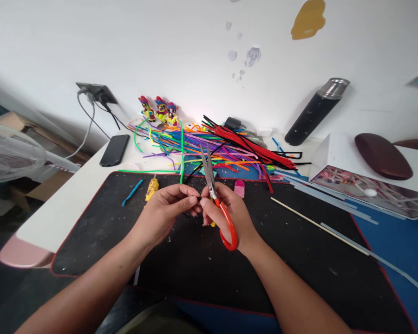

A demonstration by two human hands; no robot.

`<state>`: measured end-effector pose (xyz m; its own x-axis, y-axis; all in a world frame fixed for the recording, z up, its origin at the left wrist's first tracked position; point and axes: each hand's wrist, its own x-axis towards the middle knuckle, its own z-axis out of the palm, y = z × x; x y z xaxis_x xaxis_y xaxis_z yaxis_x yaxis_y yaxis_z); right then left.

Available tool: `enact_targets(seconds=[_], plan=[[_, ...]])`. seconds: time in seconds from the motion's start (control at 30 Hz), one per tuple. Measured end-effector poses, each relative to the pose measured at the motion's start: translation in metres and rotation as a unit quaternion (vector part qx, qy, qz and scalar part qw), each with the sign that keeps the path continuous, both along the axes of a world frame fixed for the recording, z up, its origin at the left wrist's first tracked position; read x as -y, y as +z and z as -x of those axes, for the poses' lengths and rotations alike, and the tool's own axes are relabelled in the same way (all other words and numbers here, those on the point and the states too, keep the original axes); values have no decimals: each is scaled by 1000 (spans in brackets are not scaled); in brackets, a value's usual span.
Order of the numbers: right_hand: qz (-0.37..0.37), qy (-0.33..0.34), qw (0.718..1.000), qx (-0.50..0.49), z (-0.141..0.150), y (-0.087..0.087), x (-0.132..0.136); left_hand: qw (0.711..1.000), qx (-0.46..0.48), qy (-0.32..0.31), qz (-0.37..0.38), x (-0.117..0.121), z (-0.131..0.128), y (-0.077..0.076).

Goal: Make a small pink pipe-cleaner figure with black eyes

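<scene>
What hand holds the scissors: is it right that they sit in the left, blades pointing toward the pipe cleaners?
Not the left: the head view shows the scissors in the right hand. Their blades do point toward the pipe cleaners.

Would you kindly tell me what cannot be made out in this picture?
All in the head view:
- Black piece: mostly covered by the fingertips of the left hand and right hand.
- Yellow thing: mostly behind the right hand.
- Fan: cut by the left edge.
- Figures: faces too small.
</scene>
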<state>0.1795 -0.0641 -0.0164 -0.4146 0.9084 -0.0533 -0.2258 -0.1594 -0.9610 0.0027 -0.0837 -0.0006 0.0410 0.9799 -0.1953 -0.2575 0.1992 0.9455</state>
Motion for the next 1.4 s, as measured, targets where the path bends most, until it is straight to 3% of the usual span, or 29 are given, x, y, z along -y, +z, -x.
enact_targets(seconds=[0.37, 0.67, 1.03, 1.4], plan=[[6, 12, 1000, 6, 0, 0, 0, 998, -49, -12, -24, 1, 2, 0], [10, 8, 1000, 5, 0, -1, 1, 1000, -18, 6, -4, -1, 1, 1], [3, 8, 1000, -7, 0, -2, 0, 997, -74, -4, -25, 1, 3, -3], [17, 16, 1000, -17, 0, 2, 0, 998, -60, -15, -21, 1, 3, -3]])
